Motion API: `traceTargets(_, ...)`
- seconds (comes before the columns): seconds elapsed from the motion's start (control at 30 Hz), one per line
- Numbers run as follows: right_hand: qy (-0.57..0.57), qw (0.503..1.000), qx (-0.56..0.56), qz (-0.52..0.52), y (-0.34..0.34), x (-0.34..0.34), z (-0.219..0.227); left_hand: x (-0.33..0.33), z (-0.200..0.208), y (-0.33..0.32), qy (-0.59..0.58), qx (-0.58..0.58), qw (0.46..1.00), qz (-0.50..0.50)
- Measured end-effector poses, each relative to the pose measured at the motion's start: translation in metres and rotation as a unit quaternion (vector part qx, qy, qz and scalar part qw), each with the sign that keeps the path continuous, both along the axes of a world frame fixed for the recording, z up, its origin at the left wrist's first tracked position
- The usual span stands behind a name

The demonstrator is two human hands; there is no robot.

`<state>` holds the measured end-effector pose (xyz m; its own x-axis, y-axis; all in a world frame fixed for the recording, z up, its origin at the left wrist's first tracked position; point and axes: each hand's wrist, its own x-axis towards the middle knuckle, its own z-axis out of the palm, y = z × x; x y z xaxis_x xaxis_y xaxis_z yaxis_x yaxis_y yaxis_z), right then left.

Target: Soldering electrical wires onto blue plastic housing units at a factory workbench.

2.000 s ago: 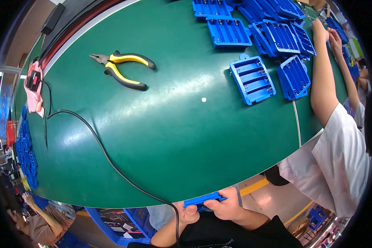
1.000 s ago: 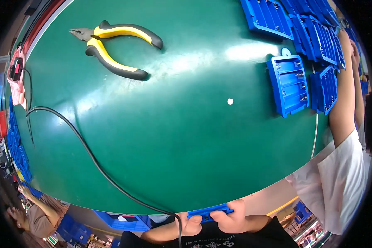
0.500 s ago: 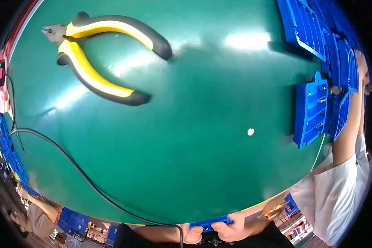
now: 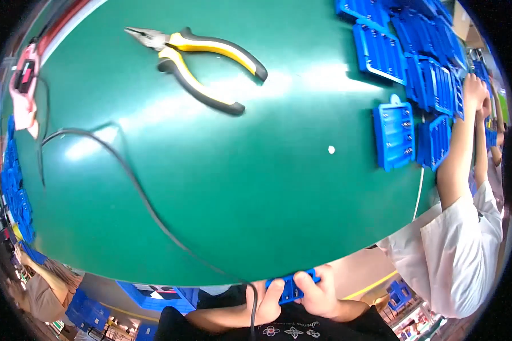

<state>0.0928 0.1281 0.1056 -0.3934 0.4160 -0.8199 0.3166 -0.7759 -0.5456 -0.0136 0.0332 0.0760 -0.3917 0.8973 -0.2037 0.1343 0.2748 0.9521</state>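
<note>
At the table's near edge, both my hands grip a small blue plastic tray between them. My left hand is closed on its left end, thumb on top. My right hand is closed on its right end, thumb pressing near the top. A black cable runs across the table and hangs down over my left hand. Pliers with yellow and black handles lie far off, handles spread. The underside of the held tray and most of my fingers are hidden.
Several blue compartment trays with small metal parts stand at the right, beside a co-worker's arm. A small white piece lies on the green table. A pink tool and blue parts sit at the left.
The view has shifted, so the table's things appear smaller and displaced. My hands and the blue tray stand higher in the picture and show more fully, still gripped at both ends.
</note>
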Motion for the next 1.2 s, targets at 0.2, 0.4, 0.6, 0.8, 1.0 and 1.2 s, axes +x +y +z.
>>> traceTargets(0.2,0.073,0.994,0.073,0.021,-0.001,-0.004,-0.015,-0.002,0.005,0.0,-0.337,-0.053,0.932,0.119)
traceTargets(0.4,0.093,0.897,0.417,0.11,-0.004,0.032,-0.04,-0.001,-0.015,-0.015,-0.082,-0.032,0.996,-0.029)
traceTargets(0.6,0.16,0.895,0.398,-0.125,0.009,0.069,-0.044,0.035,-0.033,0.002,-0.427,0.011,0.902,0.062)
traceTargets(0.8,0.251,0.913,0.315,-0.059,-0.006,0.049,-0.053,0.051,-0.043,0.02,-0.508,0.167,0.832,0.148)
traceTargets(1.0,0.291,0.935,0.204,-0.008,-0.001,0.026,-0.078,0.035,-0.056,0.015,-0.361,0.113,0.897,0.228)
traceTargets(1.2,0.283,0.904,0.321,0.005,0.002,0.009,-0.095,0.032,-0.052,0.002,-0.243,0.016,0.937,0.251)
